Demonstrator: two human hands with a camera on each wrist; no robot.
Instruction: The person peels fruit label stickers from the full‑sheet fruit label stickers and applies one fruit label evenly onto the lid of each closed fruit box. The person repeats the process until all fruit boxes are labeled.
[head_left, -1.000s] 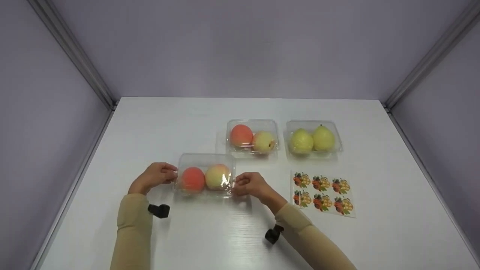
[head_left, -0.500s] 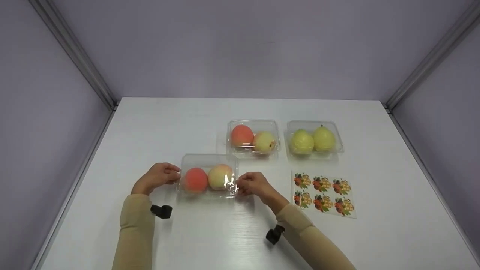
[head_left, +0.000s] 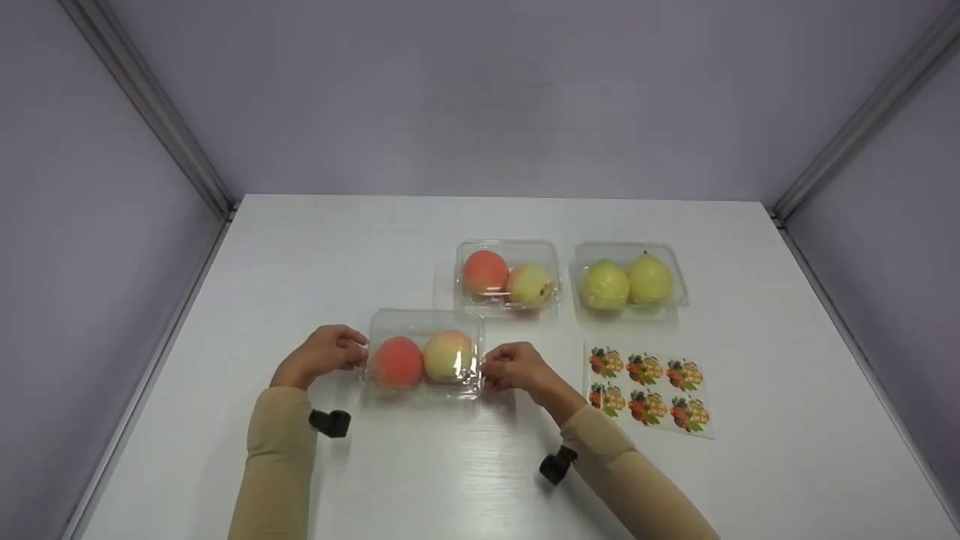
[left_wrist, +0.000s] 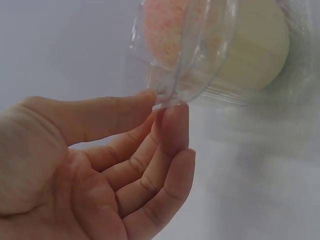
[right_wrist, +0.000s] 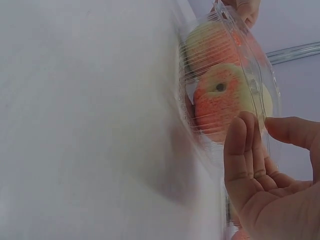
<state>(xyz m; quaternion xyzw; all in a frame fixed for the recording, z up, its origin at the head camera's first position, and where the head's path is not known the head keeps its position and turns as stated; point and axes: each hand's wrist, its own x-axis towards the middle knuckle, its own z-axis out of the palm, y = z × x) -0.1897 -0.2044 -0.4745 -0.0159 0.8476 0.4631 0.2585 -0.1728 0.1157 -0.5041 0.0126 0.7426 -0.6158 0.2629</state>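
A clear plastic clamshell box lies in front of me in the head view, with one red-orange peach and one pale yellow-pink peach inside. At its left end my left hand pinches the rim. In the left wrist view the thumb and index finger meet on a corner tab of the plastic. My right hand holds the opposite end, and the right wrist view shows its thumb and fingers on either side of the lip. The lid is down over the fruit.
Behind stands a second clear box with two peaches. To its right is a third box holding two yellow-green pears. A sheet of fruit stickers lies right of my right hand. Pale walls enclose the table.
Both hands have moved slightly to the right together with the front clamshell box. The other boxes and the sticker sheet keep their places.
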